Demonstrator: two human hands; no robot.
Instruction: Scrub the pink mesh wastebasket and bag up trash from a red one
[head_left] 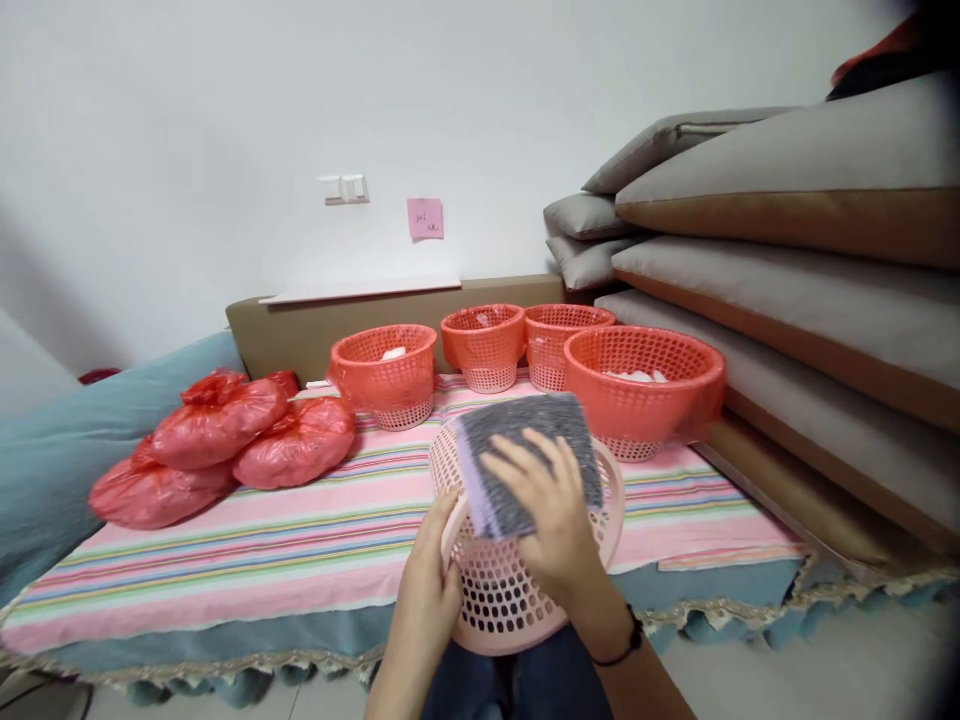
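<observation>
A pale pink plastic basket [499, 590] with a perforated wall is tilted in front of me above my lap. My left hand [427, 585] grips its rim on the left side. A grey cloth with a light purple edge [472, 470] lies over the basket's upper part. On top of the cloth rests my right hand [551, 510], fingers spread across it and holding it against the basket. The thumb of that hand is partly hidden at the cloth's lower edge. A dark band circles my right wrist.
Red plastic covers several baskets: one at the left [386, 370], two at the back [487, 345], one at the right [645, 385]. Knotted red bags [217, 425] lie left on the striped cloth [300, 560]. Grey cushions [787, 200] are stacked at the right.
</observation>
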